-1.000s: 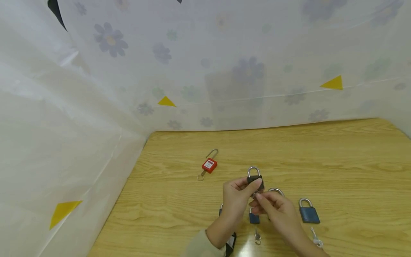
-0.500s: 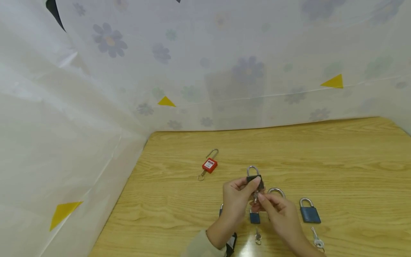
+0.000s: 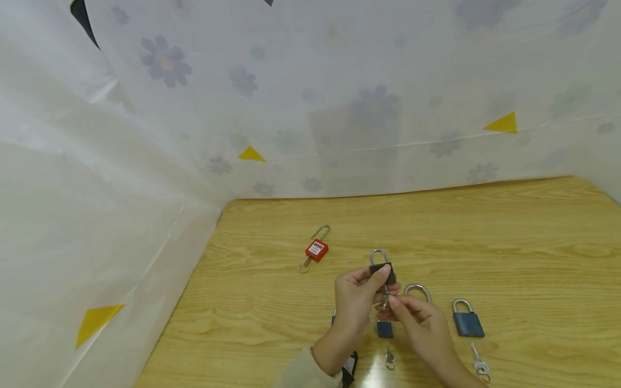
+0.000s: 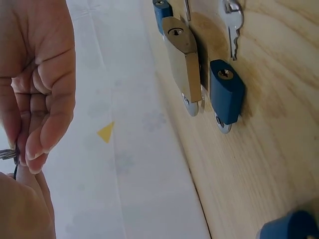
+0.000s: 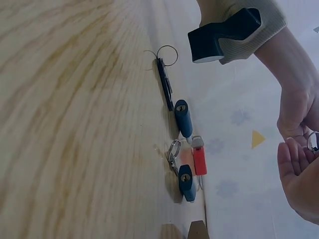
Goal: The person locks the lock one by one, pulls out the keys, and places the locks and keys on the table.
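Observation:
In the head view my left hand [image 3: 354,302] holds a small black padlock [image 3: 383,273] above the table, thumb across its front and the closed silver shackle pointing away. A silver key [image 3: 386,297] with a ring shows right at the padlock's lower edge. My right hand [image 3: 427,326] pinches the key at its bow with thumb and fingertips. At the right edge of the right wrist view, the two hands meet around a metal ring [image 5: 313,143]. The left wrist view shows curled fingers [image 4: 37,134] beside stacked metal rings [image 4: 8,154]; the padlock is hidden there.
A red padlock [image 3: 317,250] with its shackle raised lies farther back. Nearer are a blue padlock [image 3: 468,325] with a key [image 3: 480,366], a small blue padlock [image 3: 385,329] with ringed keys [image 3: 390,357], a brass padlock [image 4: 182,47], and a black object [image 3: 349,369] beside the left sleeve.
The black padlock has shifted slightly left and away. More of the key and its ring shows beneath it, and my right fingertips have slid slightly down and to the right.

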`<state>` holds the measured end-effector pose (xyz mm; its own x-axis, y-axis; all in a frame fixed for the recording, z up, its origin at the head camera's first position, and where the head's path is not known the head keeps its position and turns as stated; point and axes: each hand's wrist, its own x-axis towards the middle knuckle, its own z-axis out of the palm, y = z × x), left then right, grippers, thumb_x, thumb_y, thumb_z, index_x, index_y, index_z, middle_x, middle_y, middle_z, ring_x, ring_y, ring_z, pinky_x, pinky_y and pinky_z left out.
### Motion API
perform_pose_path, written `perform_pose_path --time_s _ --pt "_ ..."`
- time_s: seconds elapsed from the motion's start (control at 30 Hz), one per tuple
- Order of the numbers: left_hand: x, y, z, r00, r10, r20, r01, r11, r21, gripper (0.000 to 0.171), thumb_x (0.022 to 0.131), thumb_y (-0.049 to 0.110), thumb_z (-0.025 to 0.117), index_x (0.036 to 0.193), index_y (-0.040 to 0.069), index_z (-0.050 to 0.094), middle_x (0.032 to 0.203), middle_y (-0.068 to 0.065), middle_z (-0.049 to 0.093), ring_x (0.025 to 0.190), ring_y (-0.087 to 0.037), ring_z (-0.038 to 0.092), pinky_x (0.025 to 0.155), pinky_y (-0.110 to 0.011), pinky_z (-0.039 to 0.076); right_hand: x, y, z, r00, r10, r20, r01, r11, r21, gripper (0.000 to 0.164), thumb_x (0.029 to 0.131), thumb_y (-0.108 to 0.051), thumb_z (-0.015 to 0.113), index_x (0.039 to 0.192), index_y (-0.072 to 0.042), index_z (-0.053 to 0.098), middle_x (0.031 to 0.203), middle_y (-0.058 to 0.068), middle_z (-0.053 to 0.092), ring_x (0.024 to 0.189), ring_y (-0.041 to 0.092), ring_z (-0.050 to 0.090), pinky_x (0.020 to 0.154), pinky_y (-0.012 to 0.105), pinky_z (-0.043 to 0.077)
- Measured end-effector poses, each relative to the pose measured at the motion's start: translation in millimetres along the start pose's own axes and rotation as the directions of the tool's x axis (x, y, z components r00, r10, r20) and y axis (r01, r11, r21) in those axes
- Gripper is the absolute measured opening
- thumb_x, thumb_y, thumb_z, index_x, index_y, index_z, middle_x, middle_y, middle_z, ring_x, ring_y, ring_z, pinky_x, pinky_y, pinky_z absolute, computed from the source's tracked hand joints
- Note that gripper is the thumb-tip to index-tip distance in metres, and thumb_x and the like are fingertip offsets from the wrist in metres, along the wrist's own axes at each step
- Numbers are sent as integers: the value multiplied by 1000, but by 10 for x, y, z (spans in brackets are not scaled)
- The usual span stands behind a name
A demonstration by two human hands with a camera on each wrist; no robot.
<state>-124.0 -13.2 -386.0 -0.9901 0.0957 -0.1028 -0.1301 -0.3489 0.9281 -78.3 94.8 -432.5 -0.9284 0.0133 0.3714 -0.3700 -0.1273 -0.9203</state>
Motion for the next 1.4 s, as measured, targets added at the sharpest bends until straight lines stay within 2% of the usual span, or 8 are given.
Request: perform_pose_path --time_s 0.17,0.27,0.4,0.5,0.77,0.97,1.17,1.4 --pt "84 0 -67 998 23 -50 -25 999 -39 28 84 11 68 96 -14 63 89 -29 67 68 -16 70 71 -33 58 13 19 9 999 31 15 -30 996 -83 19 92 7 46 88 9 65 79 -9 70 68 5 67 64 22 57" --pt "124 -5 -120 994 57 -89 -59 998 -19 28 84 9 68 96 -15 63 89 -28 68 72 -19 70 72 -33 57 96 12 8 989 141 -48 -148 967 -206 20 94 0 49 87 11 64 74 -6 69 65 6 65 62 22 56" --pt "138 -38 -190 986 83 -142 -82 997 13 26 84 7 67 97 -16 63 88 -25 69 76 -18 70 73 -30 57 308 33 -20 924 363 -115 -380 854 -354 22 94 -11 53 87 6 66 72 4 67 59 8 60 57 21 54" --pt "137 -65 -228 983 76 -166 -75 997 12 27 83 7 68 97 -16 64 88 -22 70 76 -16 70 73 -28 57 451 112 -35 877 469 -104 -459 753 -472 23 93 -12 54 85 4 67 67 7 65 55 10 56 48 19 48" --pt "132 -93 -278 986 66 -153 -67 998 4 28 83 8 68 97 -16 63 88 -22 70 76 -16 70 73 -29 57 587 369 4 864 502 -49 -371 566 -737 41 88 -3 50 48 -9 44 42 -5 40 39 6 33 38 14 26" --pt "127 -118 -308 990 48 -135 -46 999 13 27 84 8 67 98 -15 64 87 -23 70 76 -17 70 73 -29 57 627 400 21 857 513 -45 -312 448 -837 36 77 3 43 50 -16 30 47 -5 28 43 7 22 39 15 17" --pt "126 -127 -303 992 26 -124 -25 1000 6 27 84 7 66 98 -16 63 90 -26 69 76 -18 70 74 -31 57 661 396 30 833 553 -29 -299 405 -864 29 68 1 48 52 -16 32 49 -4 29 44 8 22 39 17 16" --pt "118 -139 -297 992 15 -125 -12 1000 22 26 85 6 65 98 -16 62 91 -27 68 77 -19 70 75 -31 57 697 385 13 809 587 -22 -313 399 -862 29 69 -2 51 52 -16 33 49 -4 32 44 8 26 39 17 18"
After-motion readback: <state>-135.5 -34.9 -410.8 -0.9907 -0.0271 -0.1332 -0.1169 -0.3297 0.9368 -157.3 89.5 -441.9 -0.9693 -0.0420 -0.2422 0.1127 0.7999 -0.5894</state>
